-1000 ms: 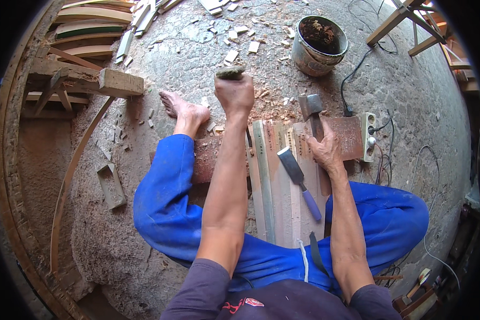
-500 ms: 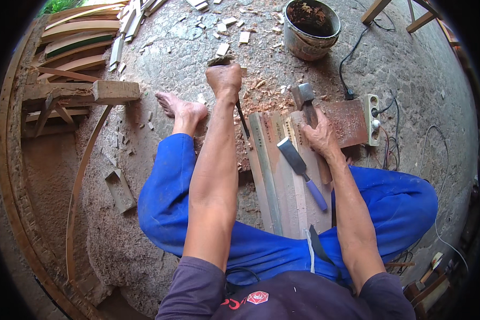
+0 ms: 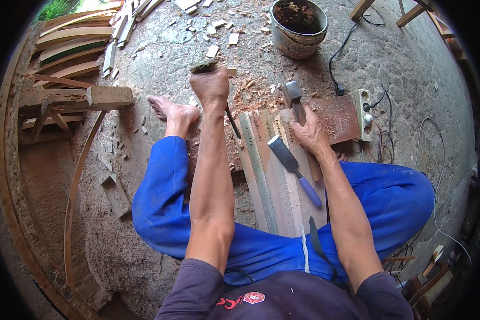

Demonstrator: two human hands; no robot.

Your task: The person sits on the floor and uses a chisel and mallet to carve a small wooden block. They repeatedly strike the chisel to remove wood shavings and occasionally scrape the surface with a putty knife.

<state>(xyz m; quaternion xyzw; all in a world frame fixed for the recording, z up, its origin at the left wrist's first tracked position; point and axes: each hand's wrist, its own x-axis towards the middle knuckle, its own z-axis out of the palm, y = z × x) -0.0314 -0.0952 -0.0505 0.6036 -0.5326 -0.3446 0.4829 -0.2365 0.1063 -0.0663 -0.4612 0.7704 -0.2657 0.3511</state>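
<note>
My left hand [image 3: 209, 88] is closed around a dark tool with a flat, battered top [image 3: 203, 66]; its thin shaft [image 3: 232, 122] slants down to the left edge of some long wooden strips [image 3: 256, 181] between my legs. My right hand [image 3: 310, 133] grips the wooden handle of a hammer [image 3: 293, 89] over the strips, its head resting near their far end. A wide chisel with a purple handle [image 3: 307, 190] lies loose on the strips, left of my right hand. A reddish, dusty board [image 3: 340, 120] extends rightward beneath them.
A dirty bucket [image 3: 298, 45] stands ahead. A power strip [image 3: 364, 114] with cords sits at the right. A wooden frame [image 3: 109, 97] and curved pieces [image 3: 64, 37] occupy the left. Offcuts [image 3: 233, 38] and shavings scatter the floor. A small trough [image 3: 114, 194] lies beside my left knee.
The view has shifted. My left hand has moved slightly left relative to the strips, and the tool's thin shaft now shows beside my forearm. My right hand still holds the hammer.
</note>
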